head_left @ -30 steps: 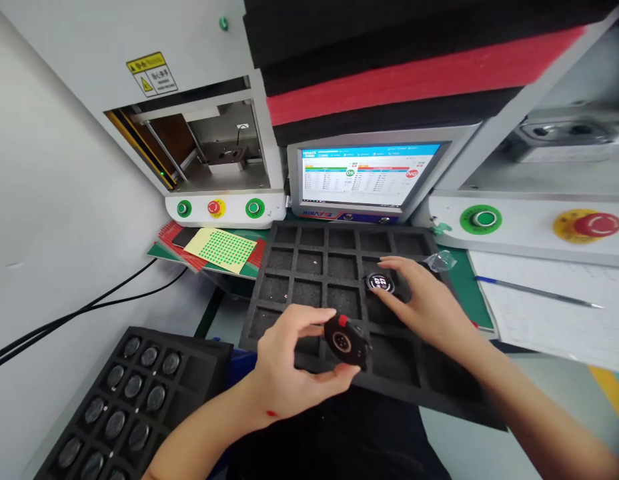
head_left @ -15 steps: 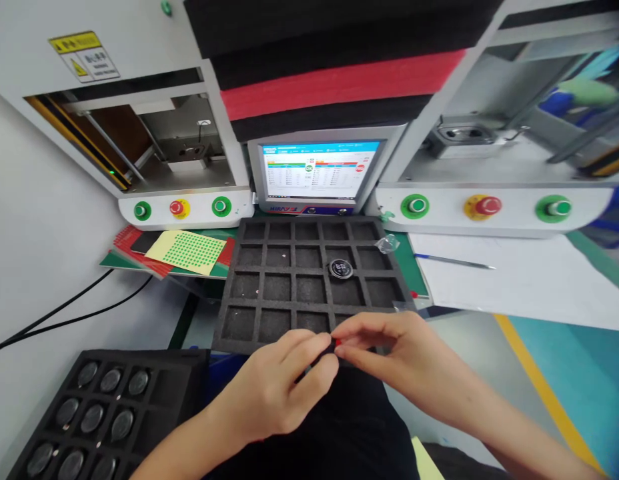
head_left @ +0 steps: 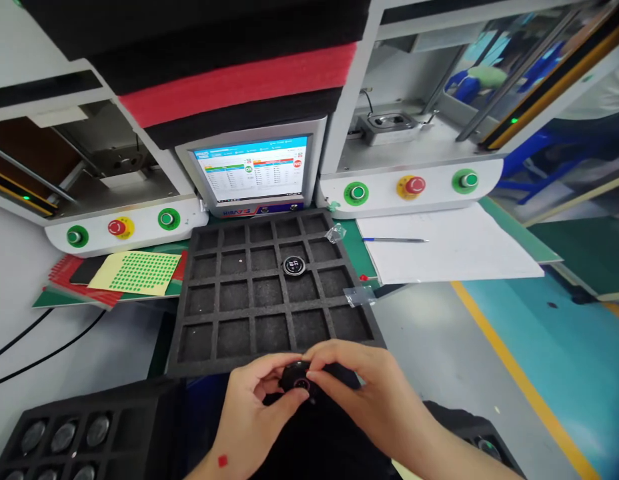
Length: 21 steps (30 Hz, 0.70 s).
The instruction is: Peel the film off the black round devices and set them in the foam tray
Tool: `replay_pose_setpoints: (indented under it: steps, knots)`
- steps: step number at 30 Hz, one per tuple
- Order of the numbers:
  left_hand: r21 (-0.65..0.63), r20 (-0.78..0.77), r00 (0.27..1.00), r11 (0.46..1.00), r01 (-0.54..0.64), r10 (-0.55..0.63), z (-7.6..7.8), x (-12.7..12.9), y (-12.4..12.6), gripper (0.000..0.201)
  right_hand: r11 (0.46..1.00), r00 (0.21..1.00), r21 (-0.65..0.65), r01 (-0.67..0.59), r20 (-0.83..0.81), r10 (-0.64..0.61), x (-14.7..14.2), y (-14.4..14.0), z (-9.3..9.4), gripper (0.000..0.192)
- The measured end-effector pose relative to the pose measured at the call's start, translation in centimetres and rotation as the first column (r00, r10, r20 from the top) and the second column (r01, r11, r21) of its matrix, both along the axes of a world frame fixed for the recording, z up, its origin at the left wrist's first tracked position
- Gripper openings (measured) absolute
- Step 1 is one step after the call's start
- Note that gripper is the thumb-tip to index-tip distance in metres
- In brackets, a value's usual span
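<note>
A round black smartwatch body (head_left: 294, 375) is held in front of me, over my dark clothing, its sensor side facing up. My left hand (head_left: 262, 393) is closed round its left edge, thumb lying across the lower face. At the upper right rim, my right hand (head_left: 357, 373) pinches with thumb and forefinger; whether anything small is between those tips is hidden. A small red square sticker (head_left: 223, 461) is on my left wrist. Beyond my hands lies a black foam tray (head_left: 214, 365) of square pockets, with another round smartwatch (head_left: 294, 266) lit up on its dividers.
A second foam tray (head_left: 122, 460) at lower left holds several round discs. A monitor (head_left: 254, 170) stands behind, between two machines with green buttons (head_left: 357, 193). Clear film (head_left: 359, 297), a pen (head_left: 394, 240), white paper (head_left: 454, 247) and a green-dot sticker sheet (head_left: 139, 272) lie around.
A red piece was between my fingertips; now a red square is on my left wrist and both hands hold the smartwatch body, lower and nearer. The view has swung right.
</note>
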<state>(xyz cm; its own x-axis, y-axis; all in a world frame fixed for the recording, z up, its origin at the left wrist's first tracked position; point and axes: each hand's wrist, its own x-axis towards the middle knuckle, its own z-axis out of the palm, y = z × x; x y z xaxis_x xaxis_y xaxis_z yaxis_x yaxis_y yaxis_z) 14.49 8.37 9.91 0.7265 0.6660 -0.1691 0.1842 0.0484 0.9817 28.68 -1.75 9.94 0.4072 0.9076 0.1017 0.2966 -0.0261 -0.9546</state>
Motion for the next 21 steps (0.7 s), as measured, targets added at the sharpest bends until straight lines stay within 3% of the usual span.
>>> replay_pose_setpoints:
  steps: [2, 4, 7, 9, 11, 15, 21]
  knots:
    - [0.133, -0.018, 0.999, 0.991, -0.032, 0.035, -0.1, 0.8, -0.1, 0.021, 0.986, 0.99, 0.137, 0.09, 0.096, -0.104, 1.0, -0.5, -0.7, 0.014]
    - [0.24, -0.037, 0.998, 0.97, -0.046, 0.056, 0.1, 1.5, -0.1, 0.016, 0.941, 0.951, 0.196, 0.275, 0.087, -0.296, 2.8, -1.1, -1.7, 0.015]
    - [0.267, -0.038, 0.996, 0.961, -0.066, 0.079, 0.4, 2.6, -0.4, 0.012, 0.78, 0.792, 0.164, 0.604, -0.013, -0.611, 6.7, -1.9, -4.2, 0.025]
    - [0.263, -0.033, 0.998, 0.964, -0.047, 0.058, 0.5, 3.2, -0.6, 0.011, 0.684, 0.69, 0.111, 0.721, -0.031, -0.723, 9.1, -2.1, -6.6, 0.031]
    - [0.276, -0.044, 0.999, 0.961, -0.013, 0.026, 0.5, 3.6, -0.8, 0.011, 0.662, 0.662, 0.013, 0.75, -0.036, -0.749, 10.7, -1.8, -9.0, 0.036]
    - [0.266, -0.054, 0.998, 0.964, 0.007, 0.008, 0.2, 3.7, -0.8, 0.015, 0.709, 0.711, -0.164, 0.686, -0.059, -0.701, 11.8, -0.7, -12.5, 0.036]
    - [0.232, -0.068, 0.997, 0.972, -0.028, 0.045, 0.1, 3.0, -0.7, 0.013, 0.67, 0.686, -0.241, 0.702, -0.024, -0.727, 11.5, 0.8, -13.7, 0.023]
